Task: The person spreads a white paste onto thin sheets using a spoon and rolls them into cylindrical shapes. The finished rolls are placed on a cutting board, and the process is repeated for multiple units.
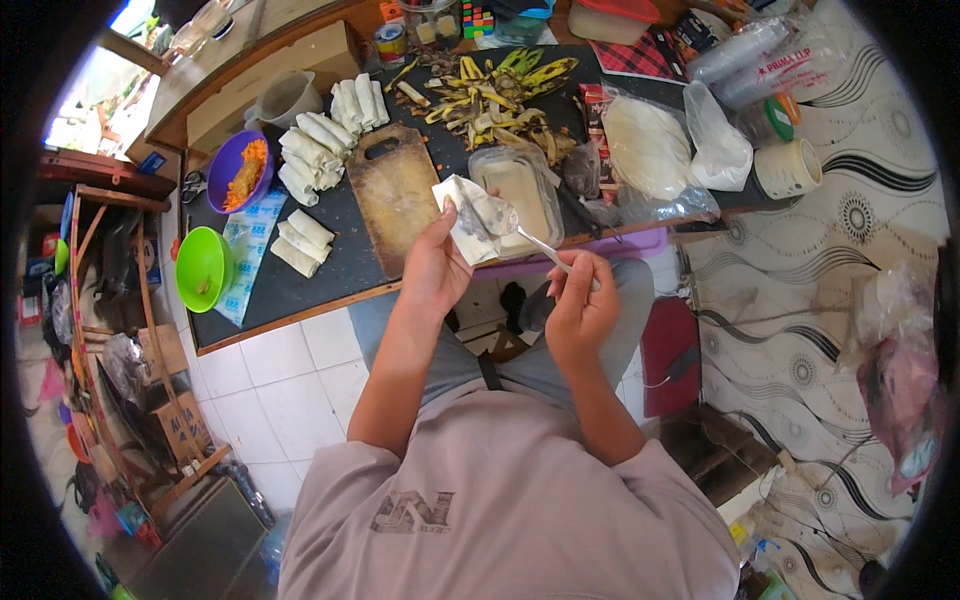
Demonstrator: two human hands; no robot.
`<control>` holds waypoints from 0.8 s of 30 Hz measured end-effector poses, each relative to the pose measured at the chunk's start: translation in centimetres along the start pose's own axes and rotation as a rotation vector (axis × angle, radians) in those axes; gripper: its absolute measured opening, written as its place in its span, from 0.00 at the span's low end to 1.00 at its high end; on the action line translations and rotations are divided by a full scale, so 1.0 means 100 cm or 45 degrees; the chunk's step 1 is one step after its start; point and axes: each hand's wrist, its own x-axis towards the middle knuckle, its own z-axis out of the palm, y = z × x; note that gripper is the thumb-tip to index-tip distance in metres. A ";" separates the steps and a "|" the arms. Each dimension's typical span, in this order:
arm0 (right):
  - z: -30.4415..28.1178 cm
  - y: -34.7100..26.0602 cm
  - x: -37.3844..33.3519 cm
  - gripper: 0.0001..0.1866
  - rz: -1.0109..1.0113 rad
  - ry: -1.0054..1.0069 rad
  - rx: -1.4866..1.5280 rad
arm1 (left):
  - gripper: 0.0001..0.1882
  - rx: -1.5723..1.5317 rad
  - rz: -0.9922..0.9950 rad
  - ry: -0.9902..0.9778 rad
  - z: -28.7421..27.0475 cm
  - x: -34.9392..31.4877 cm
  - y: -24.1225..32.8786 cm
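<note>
At the table's left end a green bowl (203, 267) sits near the edge, with a purple bowl (240, 170) behind it and rolled wrappers (312, 155) between them and the wooden cutting board (395, 190). The left hand (435, 268) pinches a thin wrapper sheet (470, 215) above the table's front edge. The right hand (580, 305), closed on a spoon (530, 240), lays its bowl on the sheet. Bare dark tabletop (330, 262) lies left of the board.

Before us, bare cutting board (392, 190) between the wrapped rolls (312, 152) leftward and our clear container (521, 192) rightward.
</note>
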 end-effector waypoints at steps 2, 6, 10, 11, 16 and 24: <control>-0.005 -0.002 -0.003 0.13 0.009 -0.016 -0.064 | 0.22 0.010 -0.006 -0.026 -0.005 0.003 0.004; -0.013 -0.012 -0.008 0.13 0.002 0.018 -0.103 | 0.22 0.086 -0.023 0.011 -0.007 0.000 0.005; 0.000 -0.013 -0.001 0.13 -0.086 0.044 -0.052 | 0.21 0.102 -0.016 0.127 -0.020 0.000 -0.007; 0.001 -0.011 0.000 0.13 -0.069 0.041 -0.057 | 0.21 0.085 -0.034 0.101 -0.020 -0.001 -0.010; -0.003 -0.009 -0.008 0.13 -0.040 -0.022 -0.106 | 0.20 0.069 0.017 0.000 -0.007 -0.004 0.001; -0.007 -0.010 -0.012 0.13 -0.015 0.065 0.001 | 0.18 0.087 -0.008 0.043 -0.009 -0.011 0.006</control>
